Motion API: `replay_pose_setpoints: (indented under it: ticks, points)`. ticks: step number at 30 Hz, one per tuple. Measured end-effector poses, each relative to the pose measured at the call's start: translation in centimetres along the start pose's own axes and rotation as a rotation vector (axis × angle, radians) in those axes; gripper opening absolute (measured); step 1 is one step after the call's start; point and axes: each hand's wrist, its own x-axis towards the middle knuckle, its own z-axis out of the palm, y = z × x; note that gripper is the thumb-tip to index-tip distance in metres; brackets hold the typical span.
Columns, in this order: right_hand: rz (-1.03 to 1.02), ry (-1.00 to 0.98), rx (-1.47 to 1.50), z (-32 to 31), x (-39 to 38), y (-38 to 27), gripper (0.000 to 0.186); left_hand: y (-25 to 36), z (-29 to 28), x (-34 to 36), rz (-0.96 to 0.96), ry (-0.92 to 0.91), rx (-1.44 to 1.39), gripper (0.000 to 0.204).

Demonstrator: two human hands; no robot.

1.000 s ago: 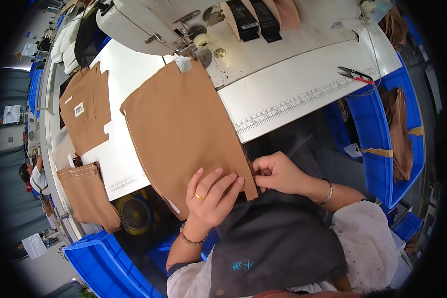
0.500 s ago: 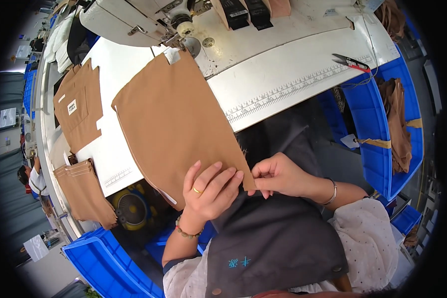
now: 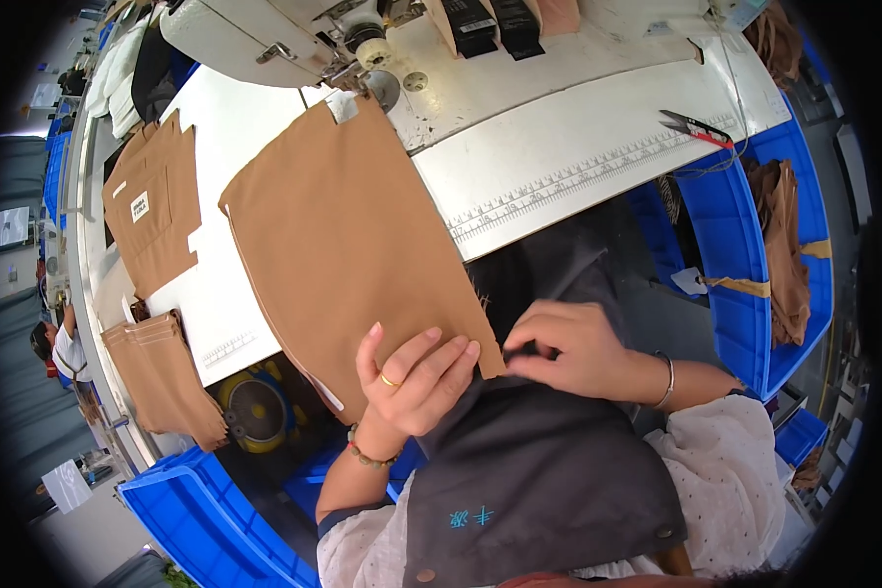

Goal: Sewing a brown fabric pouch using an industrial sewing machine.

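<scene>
A large brown fabric panel (image 3: 333,235) stretches from under the needle area of the sewing machine (image 3: 265,39) over the table's front edge. My left hand (image 3: 412,377) grips the panel near its lower end, fingers curved on top and thumb partly hidden. My right hand (image 3: 573,353) is closed beside the panel's lower right edge, where frayed threads show higher up; what its fingertips hold is blurred. A pocketed brown piece (image 3: 162,206) lies to the left. Below it, stacked brown pieces (image 3: 167,377) hang over the edge.
Snips (image 3: 696,127) lie at the table's (image 3: 529,167) right, near a blue bin (image 3: 735,328) holding brown fabric. Another blue bin (image 3: 181,505) is lower left, by a fan (image 3: 260,412). Black-labelled strips (image 3: 514,29) lie behind. A co-worker (image 3: 64,348) works at far left.
The view has shifted a little. My right hand has drawn its fingers back and bent them further at the panel's edge. My left hand stays on the panel.
</scene>
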Motion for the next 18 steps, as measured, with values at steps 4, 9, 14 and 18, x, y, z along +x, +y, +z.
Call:
replay_pose_setpoints:
  ticks: [4, 9, 14, 18]
  points:
    - [-0.749, 0.497, -0.737, -0.2, 1.1, 0.7, 0.015, 0.2, -0.1, 0.0, -0.042, 0.032, -0.018, 0.026]
    - [-1.025, 0.375, -0.841, 0.3, 1.9, 0.9, 0.015, -0.2, -1.6, -0.5, -0.161, 0.037, -0.060, 0.017]
    - [-1.039, 0.273, -0.884, -0.8, 1.7, 0.7, 0.012, -4.4, -2.8, -7.7, -1.030, 0.698, -0.168, 0.022]
    - [-1.037, 0.215, -0.905, -1.1, 1.9, 0.2, 0.011, -6.0, -4.5, -10.8, -1.416, 0.529, -0.707, 0.020]
